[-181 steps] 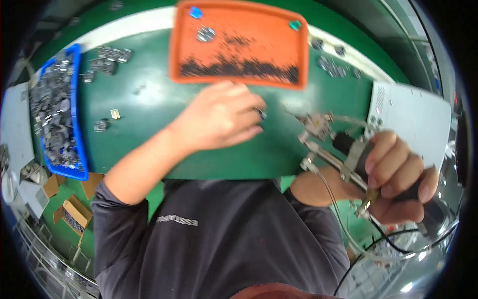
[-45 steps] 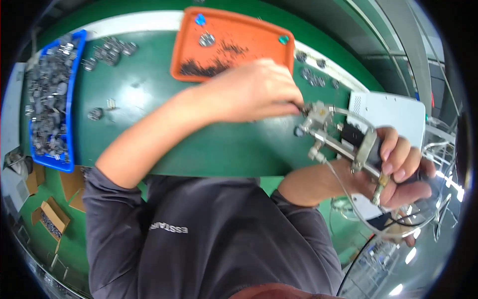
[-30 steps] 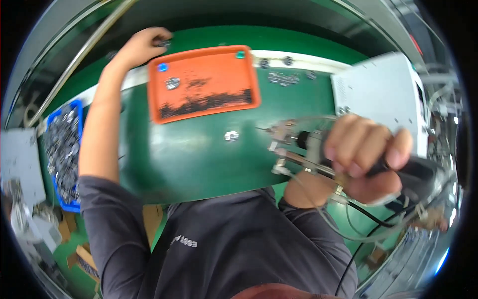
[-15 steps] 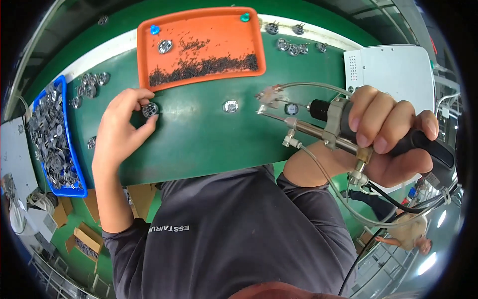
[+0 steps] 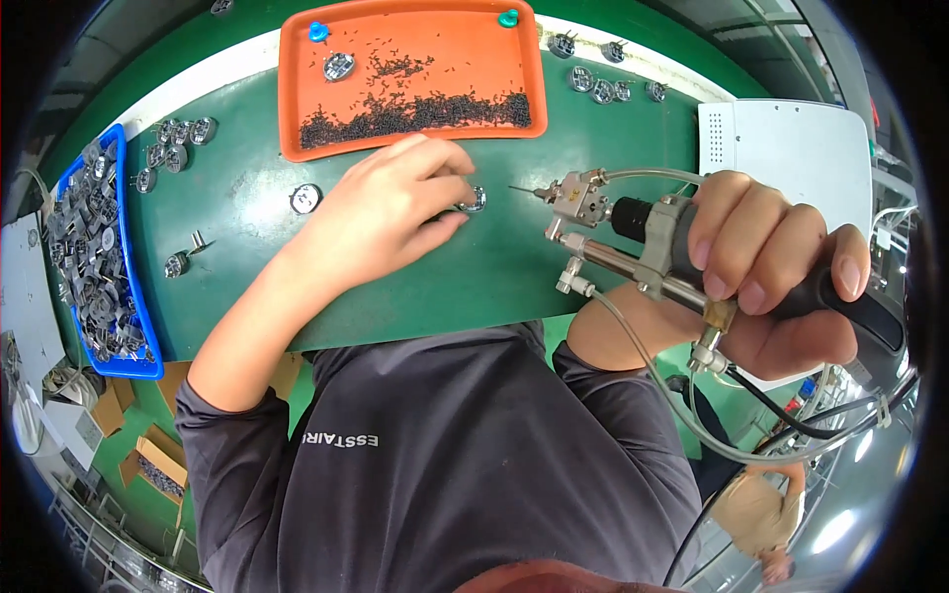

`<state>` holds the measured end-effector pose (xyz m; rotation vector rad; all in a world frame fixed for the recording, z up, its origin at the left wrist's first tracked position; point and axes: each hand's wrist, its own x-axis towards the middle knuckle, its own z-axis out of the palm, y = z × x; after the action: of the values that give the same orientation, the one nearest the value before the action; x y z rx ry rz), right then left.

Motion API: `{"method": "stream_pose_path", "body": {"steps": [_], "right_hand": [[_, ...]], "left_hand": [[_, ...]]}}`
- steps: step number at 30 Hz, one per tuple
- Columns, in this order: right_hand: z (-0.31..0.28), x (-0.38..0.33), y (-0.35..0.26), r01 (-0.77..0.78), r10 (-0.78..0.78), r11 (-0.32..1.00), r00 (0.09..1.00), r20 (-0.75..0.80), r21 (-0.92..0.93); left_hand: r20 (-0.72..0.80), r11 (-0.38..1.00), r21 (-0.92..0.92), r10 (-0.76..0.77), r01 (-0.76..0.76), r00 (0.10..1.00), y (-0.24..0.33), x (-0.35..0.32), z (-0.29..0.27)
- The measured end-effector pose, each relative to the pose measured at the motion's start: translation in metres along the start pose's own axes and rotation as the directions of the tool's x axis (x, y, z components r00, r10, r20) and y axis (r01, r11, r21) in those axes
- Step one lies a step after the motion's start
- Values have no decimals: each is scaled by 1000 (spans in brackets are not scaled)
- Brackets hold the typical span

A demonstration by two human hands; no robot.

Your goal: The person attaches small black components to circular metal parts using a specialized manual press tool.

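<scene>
Comparison with half a second ago shows the left hand point(image 5: 395, 203) moved from the left part of the bench point(image 5: 395, 296) to its middle, where its fingers now reach a small silver round part point(image 5: 476, 199). We find the round part on the bench just below the orange tray point(image 5: 425, 35); the fingers hide its left side, and we cannot tell whether they pinch it. The pale-faced disc point(image 5: 305, 199) that the left hand then had between its fingers now lies released on the bench, behind the forearm. We note the right hand point(image 5: 771, 257) still wrapped firmly around the handle of the driver tool point(image 5: 654, 247), whose thin bit points left toward the round part, apart from it. The green bench also carries loose round components point(image 5: 176, 158) beside the blue bin point(image 5: 138, 370), which is heaped with grey and metallic pieces. We record a bank of small black pieces point(image 5: 425, 114) along the tray's near side, and a blue cap point(image 5: 317, 32) and a green cap point(image 5: 509, 18) at its far corners. A white case point(image 5: 791, 143) stands at the right. On the green floor we see an open cardboard box point(image 5: 158, 455) at lower left; another person point(image 5: 756, 509) appears at lower right.
</scene>
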<state>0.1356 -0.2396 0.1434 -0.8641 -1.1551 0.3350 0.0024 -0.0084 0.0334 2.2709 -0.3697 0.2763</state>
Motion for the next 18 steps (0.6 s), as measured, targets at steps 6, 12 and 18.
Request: {"method": "stream_pose_path", "body": {"steps": [6,12,18], "right_hand": [[2,7,9,-75,83,994,992,97,-81],[5,7,19,-70,76,995,992,99,-65],[5,6,20,-84,90,995,991,103,-59]], "left_hand": [[-64,997,62,56,-52,996,-8,-3,18],[-84,997,54,66,-61,994,-11,-4,20],[-121,994,45,103,-98,987,-13,-2,21]]}}
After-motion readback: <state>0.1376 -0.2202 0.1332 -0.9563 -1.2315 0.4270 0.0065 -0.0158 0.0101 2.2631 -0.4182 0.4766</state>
